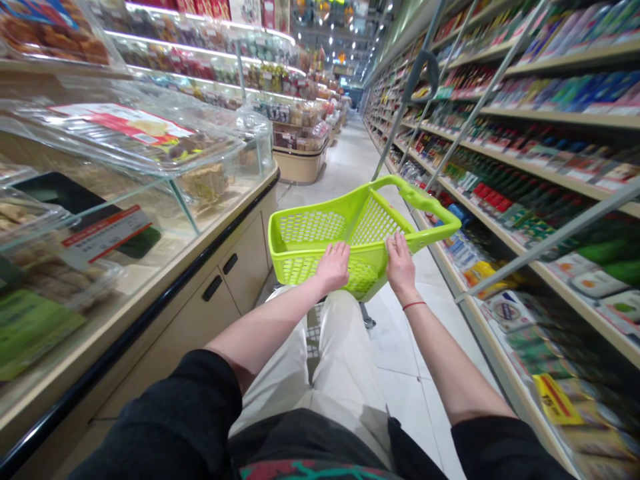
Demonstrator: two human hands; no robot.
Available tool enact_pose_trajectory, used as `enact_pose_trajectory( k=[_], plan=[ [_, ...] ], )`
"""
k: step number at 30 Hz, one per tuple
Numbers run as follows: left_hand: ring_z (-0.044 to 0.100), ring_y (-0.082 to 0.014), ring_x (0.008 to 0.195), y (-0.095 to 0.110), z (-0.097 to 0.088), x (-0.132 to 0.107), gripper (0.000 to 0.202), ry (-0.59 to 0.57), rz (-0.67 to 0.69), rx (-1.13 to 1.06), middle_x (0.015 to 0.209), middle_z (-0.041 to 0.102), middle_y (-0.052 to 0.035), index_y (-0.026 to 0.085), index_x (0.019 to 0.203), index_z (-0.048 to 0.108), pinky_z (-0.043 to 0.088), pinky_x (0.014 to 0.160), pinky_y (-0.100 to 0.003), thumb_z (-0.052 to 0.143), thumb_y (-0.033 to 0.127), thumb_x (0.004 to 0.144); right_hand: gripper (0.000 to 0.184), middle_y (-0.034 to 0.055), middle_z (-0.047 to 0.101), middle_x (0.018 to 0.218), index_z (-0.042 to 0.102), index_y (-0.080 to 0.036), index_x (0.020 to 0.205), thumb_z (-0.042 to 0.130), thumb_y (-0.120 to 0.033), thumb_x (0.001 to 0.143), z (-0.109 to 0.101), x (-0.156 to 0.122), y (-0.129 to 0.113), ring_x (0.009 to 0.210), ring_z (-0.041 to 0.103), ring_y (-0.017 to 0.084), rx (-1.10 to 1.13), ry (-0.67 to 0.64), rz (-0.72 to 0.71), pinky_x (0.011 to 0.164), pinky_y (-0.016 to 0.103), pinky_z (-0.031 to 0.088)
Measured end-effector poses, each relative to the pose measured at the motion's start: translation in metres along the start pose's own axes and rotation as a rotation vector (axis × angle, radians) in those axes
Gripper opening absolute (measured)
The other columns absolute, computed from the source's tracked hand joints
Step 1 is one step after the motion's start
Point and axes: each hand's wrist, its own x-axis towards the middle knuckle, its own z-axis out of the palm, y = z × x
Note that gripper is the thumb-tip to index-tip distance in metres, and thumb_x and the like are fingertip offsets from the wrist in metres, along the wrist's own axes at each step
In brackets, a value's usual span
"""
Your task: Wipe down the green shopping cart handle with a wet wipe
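Observation:
A lime-green shopping cart (310,230) with a perforated plastic basket stands turned sideways in front of my legs. My left hand (333,267) is closed over the basket's near rim, about its middle. Farther right, my right hand (401,265) grips the same rim near the corner where the cart's handle (443,210) joins; a red string is round that wrist. The part of the basket that I can see into holds nothing visible. Under it, the cart's lower frame is mostly hidden by my legs, with one wheel (369,321) showing.
On the left runs a display counter (220,243) with glass panels and packed food trays. Tall shelves (550,253) of packaged goods line the right, crossed by slanted metal poles (545,237). A pale tiled aisle (350,143) leads ahead, past another display stand (300,163).

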Motion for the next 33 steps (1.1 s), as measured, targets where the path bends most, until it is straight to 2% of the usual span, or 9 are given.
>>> enact_pose_trajectory(
  k=[7,10,13,17,21,23,26,30,33],
  plan=[
    [0.032,-0.0289,0.145,-0.002,0.005,-0.003,0.076,-0.008,0.042,-0.005,0.153,0.039,-0.0222,0.002,0.149,0.028,0.017,0.122,-0.046,0.046,0.013,0.077,0.057,0.0182,0.038,0.154,0.051,-0.01,0.139,0.034,-0.009,0.085,-0.021,0.038,0.075,0.146,0.031,0.028,0.03,0.326,0.358,0.117,0.053,0.032],
    [0.032,-0.0284,0.145,-0.001,0.005,-0.004,0.077,-0.006,0.049,-0.014,0.153,0.039,-0.022,0.003,0.15,0.026,0.017,0.122,-0.047,0.046,0.013,0.076,0.058,0.0211,0.031,0.156,0.046,-0.01,0.143,0.035,-0.014,0.087,-0.016,0.048,0.085,0.145,0.03,0.031,0.026,0.4,0.433,0.116,0.054,0.031],
    [0.034,-0.0283,0.144,0.001,0.002,-0.004,0.075,0.003,0.034,-0.018,0.152,0.042,-0.0215,0.004,0.149,0.028,0.018,0.122,-0.046,0.047,0.014,0.077,0.061,0.0226,0.019,0.159,0.034,-0.011,0.151,0.033,-0.018,0.09,0.001,0.041,0.066,0.148,0.023,0.033,0.002,0.42,0.41,0.116,0.056,0.029],
    [0.038,-0.0288,0.141,0.01,-0.005,0.004,0.059,0.003,-0.023,0.008,0.146,0.048,-0.0216,0.002,0.14,0.041,0.019,0.122,-0.046,0.044,0.013,0.082,0.067,0.0237,0.007,0.161,0.013,-0.011,0.157,0.028,-0.019,0.092,0.025,0.016,0.016,0.152,0.011,0.031,0.024,0.392,0.383,0.116,0.057,0.026],
    [0.041,-0.0268,0.14,0.017,-0.011,0.02,0.051,-0.027,-0.029,0.048,0.147,0.047,-0.0213,0.005,0.137,0.046,0.028,0.117,-0.043,0.033,0.005,0.088,0.071,0.0249,0.004,0.162,0.011,-0.008,0.157,0.026,-0.012,0.089,0.033,0.005,-0.005,0.153,0.007,0.029,0.087,0.365,0.398,0.118,0.055,0.023],
    [0.047,-0.0237,0.135,0.016,-0.013,0.026,0.056,-0.045,0.003,0.048,0.146,0.05,-0.0165,0.013,0.144,0.041,0.036,0.112,-0.039,0.032,0.004,0.089,0.07,0.0246,0.005,0.162,0.014,-0.007,0.157,0.025,-0.011,0.088,0.031,0.01,0.007,0.153,0.008,0.028,0.086,0.377,0.399,0.118,0.053,0.024],
    [0.061,-0.0215,0.119,0.011,-0.015,0.028,0.063,-0.087,0.033,0.057,0.132,0.062,-0.01,0.026,0.149,0.036,0.047,0.099,-0.035,0.034,0.004,0.09,0.069,0.0223,0.006,0.162,0.017,-0.009,0.156,0.024,-0.011,0.088,0.023,0.029,0.047,0.153,0.008,0.027,0.036,0.424,0.401,0.118,0.051,0.026],
    [0.066,-0.0227,0.103,0.0,-0.019,0.022,0.066,-0.131,0.022,0.119,0.116,0.066,-0.0092,0.03,0.152,0.031,0.053,0.082,-0.033,0.033,0.005,0.091,0.069,0.0214,0.012,0.161,0.022,-0.01,0.156,0.023,-0.011,0.086,0.01,0.057,0.099,0.151,0.017,0.029,-0.025,0.507,0.488,0.118,0.053,0.026],
    [0.066,-0.0235,0.103,-0.008,-0.022,0.017,0.066,-0.139,0.028,0.15,0.117,0.065,-0.009,0.032,0.153,0.03,0.053,0.08,-0.033,0.034,0.006,0.092,0.068,0.0234,0.018,0.16,0.03,-0.007,0.152,0.026,-0.012,0.085,0.002,0.063,0.112,0.15,0.021,0.031,0.059,0.497,0.593,0.118,0.053,0.024]
  ],
)
